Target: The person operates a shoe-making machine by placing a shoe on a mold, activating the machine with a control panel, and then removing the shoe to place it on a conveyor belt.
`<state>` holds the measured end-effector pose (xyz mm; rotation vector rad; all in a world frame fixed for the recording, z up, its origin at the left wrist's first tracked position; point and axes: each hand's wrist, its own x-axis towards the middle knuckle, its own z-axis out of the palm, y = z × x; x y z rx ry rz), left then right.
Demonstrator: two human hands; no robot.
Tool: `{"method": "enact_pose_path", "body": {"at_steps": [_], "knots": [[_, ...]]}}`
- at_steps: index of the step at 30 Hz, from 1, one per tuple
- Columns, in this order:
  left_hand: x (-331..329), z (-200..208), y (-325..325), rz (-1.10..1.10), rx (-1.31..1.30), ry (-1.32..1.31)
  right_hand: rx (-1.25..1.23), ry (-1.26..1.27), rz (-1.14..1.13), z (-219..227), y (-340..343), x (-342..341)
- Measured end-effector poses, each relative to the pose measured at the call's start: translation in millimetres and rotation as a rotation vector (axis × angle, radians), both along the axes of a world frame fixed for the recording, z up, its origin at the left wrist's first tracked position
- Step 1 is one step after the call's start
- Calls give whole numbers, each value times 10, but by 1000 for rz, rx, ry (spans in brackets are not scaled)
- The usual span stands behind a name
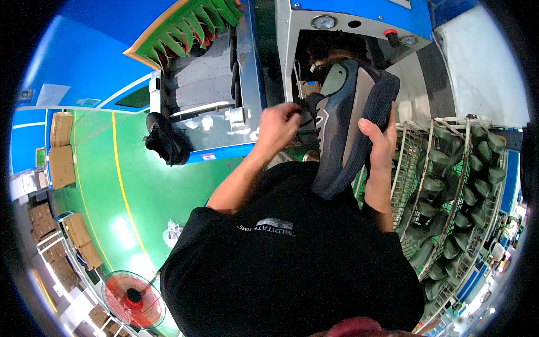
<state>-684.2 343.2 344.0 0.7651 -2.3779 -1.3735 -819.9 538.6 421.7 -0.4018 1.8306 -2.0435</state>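
My right hand (pixel 380 140) is wrapped round the sole side of a dark grey sneaker (pixel 343 123) with lighter panels and a thick, dark sole. The sneaker is tilted, its collar end away from me. A grey-green shoe last (pixel 335 80) shows in its opening. To the left of the laces is my left hand (pixel 279 128), its fingers curled together. Thin dark strands lie between it and the sneaker, but what the fingers hold is unclear. Another dark shoe (pixel 166 139) sits at the left end of the metal conveyor (pixel 219 135).
Ahead stands a blue and white machine (pixel 365 22) with gauges and a red knob. Green strips (pixel 188 36) hang over the conveyor opening. A wire rack (pixel 429 168) holding several grey-green lasts (pixel 449 185) is at the right. A floor fan (pixel 133 299) stands behind left.
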Motion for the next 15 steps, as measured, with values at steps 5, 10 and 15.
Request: {"method": "enact_pose_path", "body": {"at_steps": [5, 10, 15], "knots": [[125, 432, -245, -11, 30, -31, -27, -86, -58, -78, 57, -21], [8, 434, 275, 39, 292, 27, 1, -84, -79, -140, 36, -49], [-167, 266, 378, 2, 263, 230, -55, -184, -124, -141, 199, -115]]}}
